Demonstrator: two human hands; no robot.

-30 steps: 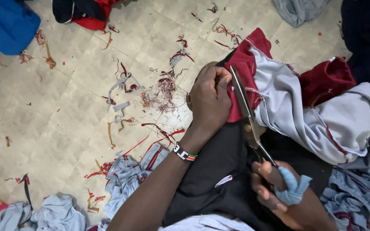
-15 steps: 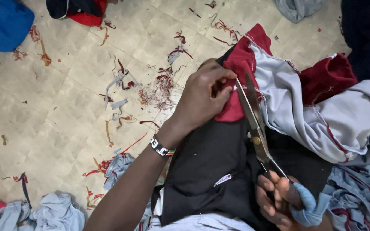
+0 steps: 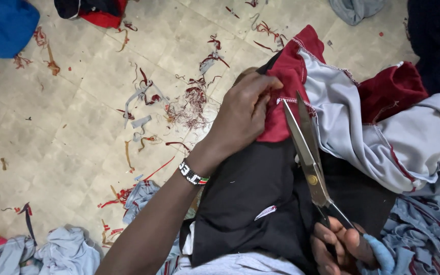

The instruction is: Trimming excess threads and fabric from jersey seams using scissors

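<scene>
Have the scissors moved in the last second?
Yes. The scissors have slid back toward the person, away from the red fabric edge, blades open.

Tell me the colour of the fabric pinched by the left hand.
Dark red fabric, stitched to a grey panel; head view shows it.

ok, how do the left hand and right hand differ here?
The left hand reaches out and pinches the red edge of the red and grey garment; the right hand stays low, near the body, gripping the handles of the metal scissors. The left wrist wears a beaded bracelet; the right shows none. Both are bare.
</scene>
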